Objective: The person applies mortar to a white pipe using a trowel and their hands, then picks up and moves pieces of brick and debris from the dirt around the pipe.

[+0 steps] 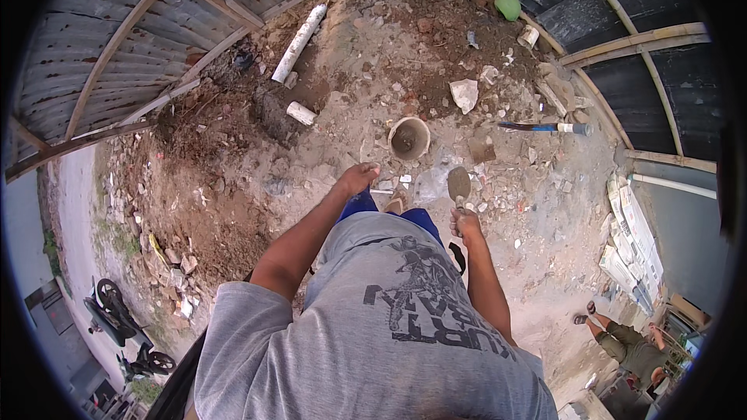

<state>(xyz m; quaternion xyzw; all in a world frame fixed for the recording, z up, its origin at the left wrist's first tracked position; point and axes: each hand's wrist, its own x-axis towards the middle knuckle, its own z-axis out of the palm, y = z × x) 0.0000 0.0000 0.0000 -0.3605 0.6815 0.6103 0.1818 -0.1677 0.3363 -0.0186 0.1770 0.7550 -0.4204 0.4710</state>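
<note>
Trowel (rounded) in right fingers

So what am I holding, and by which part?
Your right hand grips a grey-brown, rounded-bladed trowel by its handle; nothing visible is held in your left hand.

On the dirt ground, 1 long white pipe and 1 short white piece lie toward the far left. A green rounded object rests by the far right corner, near wood-framed dark panels. Pale boards line the right edge. 2 motorcycle wheels show past the left edge; another person is at the near right corner.
</note>
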